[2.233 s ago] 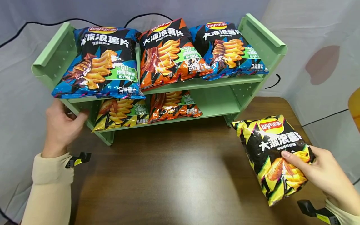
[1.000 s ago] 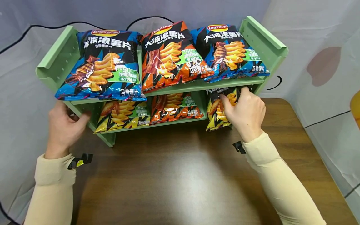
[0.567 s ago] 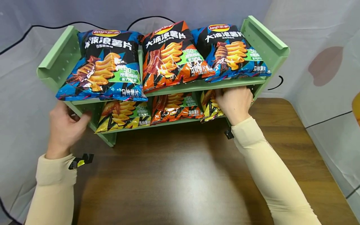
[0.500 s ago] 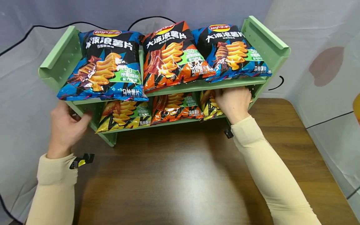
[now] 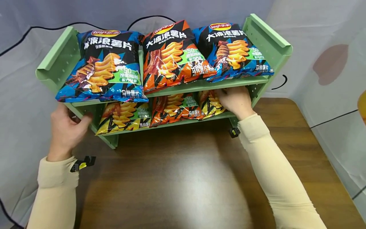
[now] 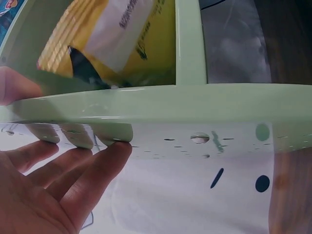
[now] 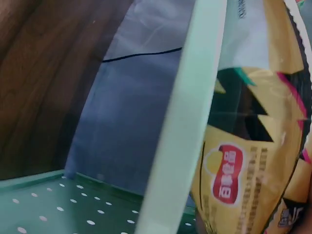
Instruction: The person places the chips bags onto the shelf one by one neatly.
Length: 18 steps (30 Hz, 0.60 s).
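A green two-tier rack [image 5: 243,83] stands on the table, bags of potato chips on both tiers. My left hand [image 5: 68,125] grips its left side panel, thumb inside; in the left wrist view its fingers [image 6: 105,168] touch the panel's outer face. My right hand [image 5: 235,100] reaches under the upper shelf at the right and holds a yellow-and-black bag of chips [image 5: 210,103] on the lower tier. Its fingertips are hidden. In the right wrist view that bag [image 7: 251,168] stands beside a green shelf edge. An orange bag [image 5: 175,109] sits left of it.
Another yellow bag [image 5: 124,116] lies at the lower left. Above are a blue bag [image 5: 105,71], an orange bag [image 5: 171,57] and a second blue bag [image 5: 230,52], overhanging the upper shelf's front. The wooden table [image 5: 160,178] extends in front; a black cable [image 5: 154,16] runs behind.
My right hand has carried the yellow bag from the right of the table into the lower tier's right part and moved it left against the orange bag. The left hand keeps its grip.
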{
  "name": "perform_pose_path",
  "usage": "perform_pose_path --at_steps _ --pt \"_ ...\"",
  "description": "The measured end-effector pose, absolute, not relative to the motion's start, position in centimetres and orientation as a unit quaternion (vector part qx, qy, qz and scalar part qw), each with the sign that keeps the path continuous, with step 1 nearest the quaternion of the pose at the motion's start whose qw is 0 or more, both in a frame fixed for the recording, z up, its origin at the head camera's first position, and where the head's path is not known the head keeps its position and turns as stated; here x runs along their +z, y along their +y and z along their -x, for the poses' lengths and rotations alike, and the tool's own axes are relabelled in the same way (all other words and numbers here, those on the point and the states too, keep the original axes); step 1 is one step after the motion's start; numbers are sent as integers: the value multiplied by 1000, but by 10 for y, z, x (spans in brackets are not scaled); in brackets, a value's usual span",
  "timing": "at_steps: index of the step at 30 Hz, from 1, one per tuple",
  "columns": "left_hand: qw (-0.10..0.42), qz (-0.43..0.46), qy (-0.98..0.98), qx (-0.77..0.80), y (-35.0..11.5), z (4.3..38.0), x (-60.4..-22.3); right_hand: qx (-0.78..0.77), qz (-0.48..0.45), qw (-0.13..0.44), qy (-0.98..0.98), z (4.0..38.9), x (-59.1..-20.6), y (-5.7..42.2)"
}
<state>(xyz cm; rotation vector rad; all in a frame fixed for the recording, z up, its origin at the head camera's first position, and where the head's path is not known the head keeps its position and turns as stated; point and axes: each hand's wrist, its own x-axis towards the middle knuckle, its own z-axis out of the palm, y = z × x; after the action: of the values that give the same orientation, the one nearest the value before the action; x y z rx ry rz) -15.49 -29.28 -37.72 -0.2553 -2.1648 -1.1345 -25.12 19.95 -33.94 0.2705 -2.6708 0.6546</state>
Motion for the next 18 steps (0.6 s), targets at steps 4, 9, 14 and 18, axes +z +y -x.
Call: perform_pose_path --at_steps 4,9,14,18 --pt "331 93 -835 -430 -292 154 -377 217 -69 131 -965 255 -342 202" --pt "322 85 -840 -427 -289 153 -375 180 -42 88 -979 256 -342 205" --pt "317 75 -842 -429 -286 152 -374 150 -54 141 -977 248 -339 203" --pt "339 69 -834 -429 -284 150 -375 128 -95 225 -961 233 -337 200"
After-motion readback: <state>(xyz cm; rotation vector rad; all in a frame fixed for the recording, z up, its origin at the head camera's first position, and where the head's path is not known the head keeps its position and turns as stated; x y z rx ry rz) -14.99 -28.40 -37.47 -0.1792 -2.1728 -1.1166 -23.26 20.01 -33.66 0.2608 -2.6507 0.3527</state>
